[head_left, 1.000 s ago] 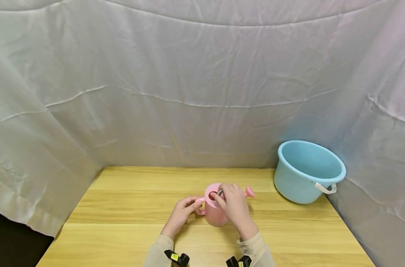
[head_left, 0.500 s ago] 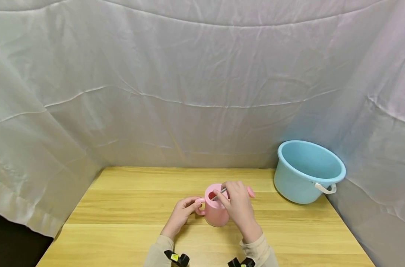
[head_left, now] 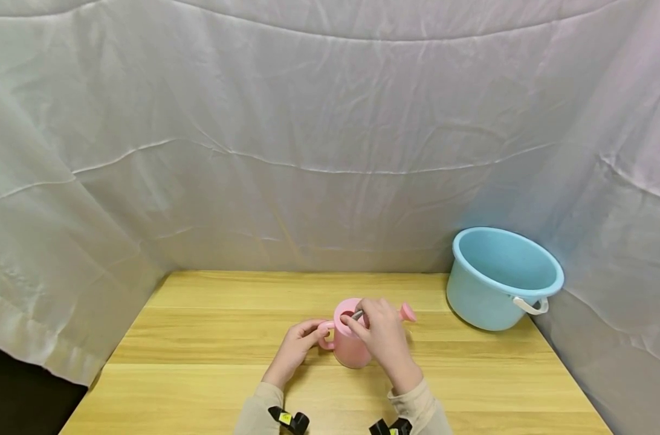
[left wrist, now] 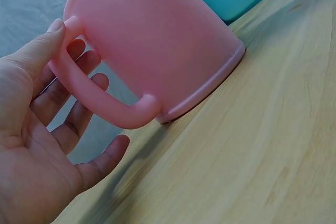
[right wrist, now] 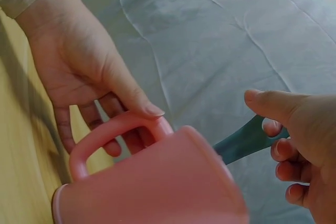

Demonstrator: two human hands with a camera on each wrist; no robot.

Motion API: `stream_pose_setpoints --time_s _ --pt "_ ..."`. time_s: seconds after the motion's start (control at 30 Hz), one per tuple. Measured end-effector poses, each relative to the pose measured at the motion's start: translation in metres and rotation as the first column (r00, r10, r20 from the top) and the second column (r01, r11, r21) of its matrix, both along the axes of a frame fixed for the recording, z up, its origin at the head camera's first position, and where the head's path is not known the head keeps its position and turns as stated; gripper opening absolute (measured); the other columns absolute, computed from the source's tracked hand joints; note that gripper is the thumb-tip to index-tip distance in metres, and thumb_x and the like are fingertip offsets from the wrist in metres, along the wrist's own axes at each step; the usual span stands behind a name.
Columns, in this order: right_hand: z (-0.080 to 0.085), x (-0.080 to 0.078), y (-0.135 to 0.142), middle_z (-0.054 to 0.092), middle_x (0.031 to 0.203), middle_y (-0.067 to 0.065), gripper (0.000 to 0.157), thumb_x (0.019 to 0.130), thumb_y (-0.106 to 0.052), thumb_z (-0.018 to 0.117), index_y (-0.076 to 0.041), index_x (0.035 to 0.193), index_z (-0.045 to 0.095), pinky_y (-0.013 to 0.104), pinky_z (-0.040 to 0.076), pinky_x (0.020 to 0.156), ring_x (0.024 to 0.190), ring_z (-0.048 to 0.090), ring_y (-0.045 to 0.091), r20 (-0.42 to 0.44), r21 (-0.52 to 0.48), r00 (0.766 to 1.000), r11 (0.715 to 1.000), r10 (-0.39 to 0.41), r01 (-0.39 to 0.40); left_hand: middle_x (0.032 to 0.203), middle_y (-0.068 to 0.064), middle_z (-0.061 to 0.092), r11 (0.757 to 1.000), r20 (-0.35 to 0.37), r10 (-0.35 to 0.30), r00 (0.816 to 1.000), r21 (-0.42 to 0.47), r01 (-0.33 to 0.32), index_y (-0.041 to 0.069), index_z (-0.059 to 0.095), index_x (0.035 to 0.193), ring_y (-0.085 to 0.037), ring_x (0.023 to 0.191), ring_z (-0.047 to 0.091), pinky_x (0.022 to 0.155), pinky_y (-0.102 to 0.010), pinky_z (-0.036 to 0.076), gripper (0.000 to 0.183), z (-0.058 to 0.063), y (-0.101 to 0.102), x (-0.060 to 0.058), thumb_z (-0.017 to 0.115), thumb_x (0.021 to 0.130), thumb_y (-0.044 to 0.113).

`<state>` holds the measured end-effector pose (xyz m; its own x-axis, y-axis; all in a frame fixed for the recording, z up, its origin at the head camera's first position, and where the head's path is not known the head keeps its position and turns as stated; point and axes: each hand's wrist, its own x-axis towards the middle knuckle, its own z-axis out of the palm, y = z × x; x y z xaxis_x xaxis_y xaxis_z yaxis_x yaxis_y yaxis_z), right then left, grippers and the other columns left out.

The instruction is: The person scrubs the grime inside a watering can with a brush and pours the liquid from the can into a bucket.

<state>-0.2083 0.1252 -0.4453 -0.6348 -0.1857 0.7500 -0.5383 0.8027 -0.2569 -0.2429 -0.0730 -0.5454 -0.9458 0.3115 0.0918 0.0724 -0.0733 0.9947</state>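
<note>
A pink watering can stands upright on the wooden table, handle to the left and sprinkler head to the right. My left hand pinches the top of its handle, thumb above and fingers behind the loop; the little finger stays off it. Over the can's top opening, my right hand holds a slim dark grey-green utensil handle between thumb and fingers. That utensil slants down into the can, where its lower end is hidden, so I cannot tell its kind.
At the back right of the table sits a light blue bucket with a white carry handle. Grey cloth hangs behind the table and along both sides.
My right hand swung slightly to the right with the utensil, then came back left, and the utensil's tilt changed with it. The left hand and the watering can stayed in place.
</note>
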Motion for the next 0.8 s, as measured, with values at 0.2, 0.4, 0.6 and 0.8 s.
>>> stream_pose_setpoints --time_s 0.2,0.4,0.6,0.8 --pt "-0.0067 -0.0017 -0.0015 0.044 0.056 -0.006 0.033 0.072 -0.029 0.085 -0.013 0.073 0.056 0.021 0.03 0.059 0.06 0.038 0.008 0.088 0.026 0.996 0.999 -0.021 0.019 0.088 -0.034 0.063 1.0 0.003 -0.002 1.0 -0.005 0.002 0.005 0.067 0.119 -0.039 0.091 0.07 0.094 -0.034 0.054 0.032 0.0017 0.0 0.0002 0.062 0.096 0.027" --pt "-0.0077 -0.0012 -0.0012 0.046 0.056 -0.007 0.03 0.074 -0.033 0.082 -0.015 0.075 0.059 0.022 0.031 0.06 0.06 0.038 0.006 0.156 0.04 0.987 0.998 -0.043 0.037 0.089 -0.035 0.063 1.0 0.002 -0.01 1.0 -0.009 0.01 0.006 0.067 0.119 -0.04 0.091 0.071 0.094 -0.03 0.053 0.033 0.0023 0.0001 -0.0009 0.062 0.096 0.029" --pt "-0.0076 -0.0011 -0.0008 0.044 0.055 -0.011 0.027 0.074 -0.03 0.083 -0.015 0.072 0.061 0.017 0.029 0.054 0.055 0.033 0.003 0.159 -0.001 0.987 1.0 -0.011 0.012 0.089 -0.035 0.063 1.0 0.002 -0.008 1.0 -0.007 0.008 0.005 0.067 0.119 -0.037 0.09 0.071 0.093 -0.03 0.054 0.033 0.0019 -0.0004 -0.0011 0.062 0.096 0.028" --pt "-0.0109 -0.0028 -0.005 0.037 0.053 -0.01 0.033 0.078 -0.02 0.081 -0.015 0.064 0.051 0.015 0.025 0.05 0.052 0.028 0.001 0.057 0.0 0.998 1.0 0.008 -0.008 0.089 -0.035 0.063 1.0 -0.004 -0.008 1.0 0.007 0.008 0.004 0.066 0.119 -0.035 0.088 0.072 0.093 -0.033 0.054 0.033 0.0011 -0.0007 0.0001 0.061 0.096 0.027"
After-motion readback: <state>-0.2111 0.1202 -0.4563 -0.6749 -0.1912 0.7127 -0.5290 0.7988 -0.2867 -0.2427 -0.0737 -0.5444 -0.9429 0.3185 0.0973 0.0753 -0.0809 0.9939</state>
